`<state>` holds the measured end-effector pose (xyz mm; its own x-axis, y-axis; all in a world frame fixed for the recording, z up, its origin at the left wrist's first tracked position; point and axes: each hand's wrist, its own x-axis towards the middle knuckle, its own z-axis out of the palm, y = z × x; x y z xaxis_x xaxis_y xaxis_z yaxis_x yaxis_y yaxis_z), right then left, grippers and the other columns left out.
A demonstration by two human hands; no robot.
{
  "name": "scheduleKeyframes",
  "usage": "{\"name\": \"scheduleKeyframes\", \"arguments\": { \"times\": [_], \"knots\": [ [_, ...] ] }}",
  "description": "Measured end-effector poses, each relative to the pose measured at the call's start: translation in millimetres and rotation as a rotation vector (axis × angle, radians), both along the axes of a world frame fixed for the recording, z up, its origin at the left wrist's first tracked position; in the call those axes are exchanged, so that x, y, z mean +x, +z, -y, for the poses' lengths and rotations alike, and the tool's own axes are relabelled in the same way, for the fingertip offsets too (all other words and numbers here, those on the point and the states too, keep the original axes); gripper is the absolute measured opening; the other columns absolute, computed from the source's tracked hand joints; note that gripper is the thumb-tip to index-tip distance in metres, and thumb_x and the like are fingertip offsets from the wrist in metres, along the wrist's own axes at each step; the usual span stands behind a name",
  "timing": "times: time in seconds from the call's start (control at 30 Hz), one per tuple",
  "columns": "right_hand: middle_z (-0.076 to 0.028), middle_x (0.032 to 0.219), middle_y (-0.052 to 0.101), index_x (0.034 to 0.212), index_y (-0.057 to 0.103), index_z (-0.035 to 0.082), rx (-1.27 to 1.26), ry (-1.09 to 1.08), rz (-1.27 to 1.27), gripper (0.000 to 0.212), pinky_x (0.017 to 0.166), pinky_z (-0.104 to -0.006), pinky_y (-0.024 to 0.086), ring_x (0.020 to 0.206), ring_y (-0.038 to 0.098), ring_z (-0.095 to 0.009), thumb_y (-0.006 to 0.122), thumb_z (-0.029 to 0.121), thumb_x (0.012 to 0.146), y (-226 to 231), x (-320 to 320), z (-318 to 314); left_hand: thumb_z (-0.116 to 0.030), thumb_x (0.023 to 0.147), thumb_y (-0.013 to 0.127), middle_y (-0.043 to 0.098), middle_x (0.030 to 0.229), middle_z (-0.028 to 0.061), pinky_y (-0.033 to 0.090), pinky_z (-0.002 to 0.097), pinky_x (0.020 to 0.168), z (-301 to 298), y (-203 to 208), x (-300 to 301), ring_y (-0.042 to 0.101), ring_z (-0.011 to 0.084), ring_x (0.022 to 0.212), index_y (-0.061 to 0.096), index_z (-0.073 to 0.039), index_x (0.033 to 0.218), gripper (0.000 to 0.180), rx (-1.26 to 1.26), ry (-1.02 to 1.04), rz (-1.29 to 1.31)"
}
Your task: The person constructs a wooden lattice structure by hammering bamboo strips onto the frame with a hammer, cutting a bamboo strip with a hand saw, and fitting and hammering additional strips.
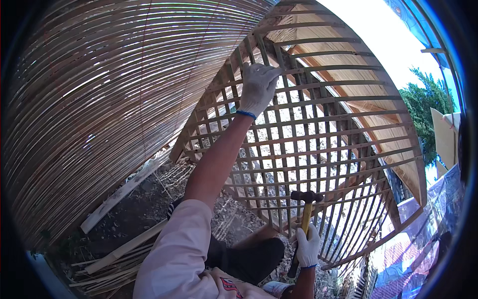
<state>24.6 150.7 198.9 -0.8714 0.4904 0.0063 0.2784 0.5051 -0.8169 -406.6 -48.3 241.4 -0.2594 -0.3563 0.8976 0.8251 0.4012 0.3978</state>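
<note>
hammer [306,214]: located low and right of centre, in front of slat lattice [318,120]. held in right hand [308,245], closed around the handle. set steeply along the long axis, dark head uppermost, leaning slightly rightward toward the top. well apart from left hand [259,87], lying below it and to its right; plainly nearer to right hand. contact between hammer head and slat lattice: not determinable.

left hand: raised to the upper slats, near the sloping left edge of the frame, with fingers bent; cannot tell whether gripping a slat or only resting there.

counted: one hammer; two gloved hands; two blue wristbands [246,114], one per wrist; one slat lattice, with more than ten crosswise slats, exact figure not established owing to overlap. recorded also: one large slatted panel [99,109] at left; one pale board [122,195] near its lower edge; one heap of loose strips [127,247] at lower left, not countable singly.
</note>
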Motion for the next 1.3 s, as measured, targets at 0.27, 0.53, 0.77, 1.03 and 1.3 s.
{"name": "scheduleKeyframes", "arguments": {
  "times": [0.27,0.53,0.77,1.03,1.3],
  "knots": [
    [-0.006,0.083,0.072,0.113,0.07,-0.002,-0.035,0.018,0.035,0.023,0.054,-0.0241,0.046,0.061,0.061,-0.007,0.061,0.015,0.101,-2.7,-8.0,4.2,-0.011,0.09,0.08,0.077,0.103,-0.0003,0.051,0.0452,0.097,-6.0,1.7,-2.4,0.064,0.0286,0.104,0.078,-0.019,0.111,0.022,0.038,0.017,-0.022],
    [-0.005,0.084,0.072,0.116,0.073,-0.002,0.074,0.07,0.01,0.025,0.059,-0.0248,0.048,0.064,0.061,-0.007,0.062,0.015,0.101,19.0,-32.3,29.0,-0.014,0.093,0.078,0.076,0.102,0.0004,0.049,0.0462,0.098,0.0,-2.3,-4.8,0.064,0.0274,0.105,0.078,-0.019,0.108,0.016,0.032,0.039,-0.027],
    [-0.003,0.08,0.069,0.117,0.072,-0.002,0.124,0.133,-0.046,0.026,0.06,-0.0258,0.048,0.066,0.063,-0.008,0.062,0.015,0.101,26.5,-39.8,36.9,-0.014,0.093,0.078,0.075,0.101,0.0004,0.049,0.0456,0.097,1.2,1.1,-3.7,0.064,0.026,0.102,0.078,-0.018,0.108,0.016,0.025,0.024,-0.041],
    [-0.017,0.079,0.07,0.144,0.058,0.003,0.694,0.189,-0.315,0.043,0.067,-0.04,0.055,0.068,0.071,-0.029,0.061,0.017,0.104,86.2,-118.0,39.5,-0.01,0.091,0.079,0.077,0.101,-0.0011,0.047,0.0439,0.098,4.2,-0.3,0.3,0.062,0.0247,0.102,0.079,-0.017,0.107,0.017,0.022,0.019,-0.018],
    [-0.023,0.095,0.073,0.148,0.054,0.006,0.996,0.339,-0.624,0.044,0.075,-0.0476,0.058,0.084,0.075,-0.039,0.06,0.019,0.106,188.4,-217.9,51.6,-0.01,0.092,0.077,0.076,0.1,0.001,0.048,0.0444,0.101,1.7,1.7,1.5,0.062,0.026,0.105,0.08,-0.016,0.109,0.018,0.024,-0.035,0.002]
  ]
}}
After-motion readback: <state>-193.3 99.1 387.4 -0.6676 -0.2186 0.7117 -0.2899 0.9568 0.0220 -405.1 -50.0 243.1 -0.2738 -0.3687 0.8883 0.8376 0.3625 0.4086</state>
